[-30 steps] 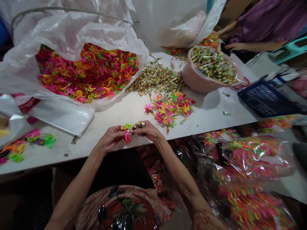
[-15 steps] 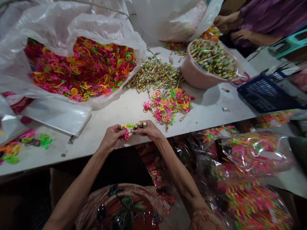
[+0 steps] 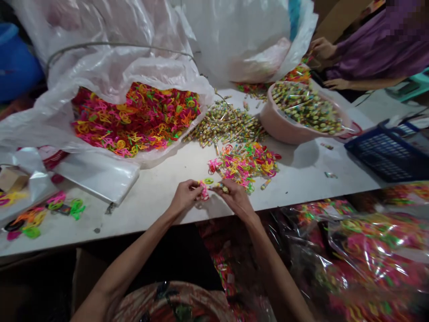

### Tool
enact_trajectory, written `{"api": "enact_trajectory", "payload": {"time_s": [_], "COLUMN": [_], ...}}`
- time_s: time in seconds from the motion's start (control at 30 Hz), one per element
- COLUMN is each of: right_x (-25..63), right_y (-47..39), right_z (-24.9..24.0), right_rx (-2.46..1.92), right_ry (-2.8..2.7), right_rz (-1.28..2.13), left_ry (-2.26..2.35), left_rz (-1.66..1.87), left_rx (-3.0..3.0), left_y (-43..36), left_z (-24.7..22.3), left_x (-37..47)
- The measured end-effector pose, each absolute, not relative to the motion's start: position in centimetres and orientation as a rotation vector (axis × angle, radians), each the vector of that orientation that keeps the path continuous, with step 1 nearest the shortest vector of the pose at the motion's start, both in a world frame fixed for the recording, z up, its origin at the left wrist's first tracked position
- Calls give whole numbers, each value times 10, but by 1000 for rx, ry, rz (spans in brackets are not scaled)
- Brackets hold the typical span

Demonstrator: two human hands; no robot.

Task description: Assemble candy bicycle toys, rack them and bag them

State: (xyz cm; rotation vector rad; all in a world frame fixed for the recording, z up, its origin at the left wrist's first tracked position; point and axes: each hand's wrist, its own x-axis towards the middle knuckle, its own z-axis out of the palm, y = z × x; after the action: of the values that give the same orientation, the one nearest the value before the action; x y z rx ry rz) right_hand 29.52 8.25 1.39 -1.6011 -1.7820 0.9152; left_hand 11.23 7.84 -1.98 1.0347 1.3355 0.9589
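Near the front edge of the white worktop (image 3: 161, 188), your two hands are meeting over a small cluster of neon plastic pieces. Your left hand (image 3: 183, 197) is pinching a pink plastic piece (image 3: 203, 191), its fingers (image 3: 195, 184) closed around it so the piece is sticking out just past the fingertips. Your right hand (image 3: 234, 196) is coming in from the other side, its fingers pressed together on what looks like a small wrapped candy roll (image 3: 221, 186), though the view is too blurred to be sure. A green ring (image 3: 208, 180) is lying between the two hands, touching or just above the pink piece.

Just beyond your right hand, a loose pile of coloured pieces (image 3: 246, 162) is sitting on the worktop, and behind it a heap of candy rolls (image 3: 228, 127). A pink bowl (image 3: 284, 129) of the same rolls is standing to the right. To the left, a big clear bag (image 3: 100, 76) is lying open, full of neon pieces. Another person's hands (image 3: 335, 83) are working at the far right corner.
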Motion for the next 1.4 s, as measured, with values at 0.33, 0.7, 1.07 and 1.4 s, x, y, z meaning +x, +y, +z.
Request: {"api": "enact_trajectory", "payload": {"time_s": [0.33, 0.7, 1.07, 1.4], "right_x": [281, 231, 228, 219], "right_y": [92, 93, 79, 73], "right_z": [17, 5, -11, -30], "right_rx": [-1436, -1281, -1299, -1330], "right_ry": [-1386, -1004, -844, -1000], "right_rz": [1453, 1688, 1678, 1602], "left_ry": [1949, 1913, 1995, 2212], "left_rz": [454, 1102, 1264, 1131], "left_rx": [2241, 1970, 1505, 1643], "left_y": [206, 171, 157, 141], "left_z": [13, 7, 2, 14], "left_x": [-1, -26, -38, -45]}}
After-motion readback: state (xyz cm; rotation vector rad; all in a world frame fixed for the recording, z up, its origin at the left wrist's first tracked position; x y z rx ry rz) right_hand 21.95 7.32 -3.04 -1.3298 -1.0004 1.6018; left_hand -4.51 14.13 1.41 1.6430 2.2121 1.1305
